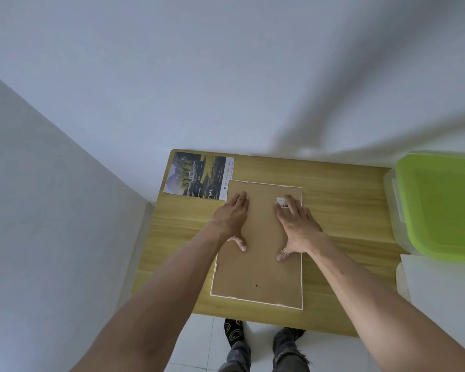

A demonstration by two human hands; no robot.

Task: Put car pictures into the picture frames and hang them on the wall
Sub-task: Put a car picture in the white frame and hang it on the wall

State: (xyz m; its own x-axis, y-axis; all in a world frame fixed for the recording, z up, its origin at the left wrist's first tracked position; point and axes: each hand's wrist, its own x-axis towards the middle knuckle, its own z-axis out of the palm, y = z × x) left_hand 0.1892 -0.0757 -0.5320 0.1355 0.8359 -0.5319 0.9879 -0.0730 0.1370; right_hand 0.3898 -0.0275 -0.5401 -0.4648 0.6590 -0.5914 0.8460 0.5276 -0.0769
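A white picture frame [258,272] lies face down on the wooden table [341,210], its brown backing board facing up. My left hand [232,218] rests flat on the board's upper left, fingers spread. On the upper right lies my right hand [297,226], also flat, its fingers partly covering a small white label [281,201]. A car picture [196,175] lies at the table's far left corner, its right edge tucked under the frame's corner.
A clear plastic box with a green lid [440,205] stands at the table's right end. A white surface [440,285] adjoins it in front. White walls [226,76] rise behind and to the left. My feet stand on white floor tiles below the table's near edge.
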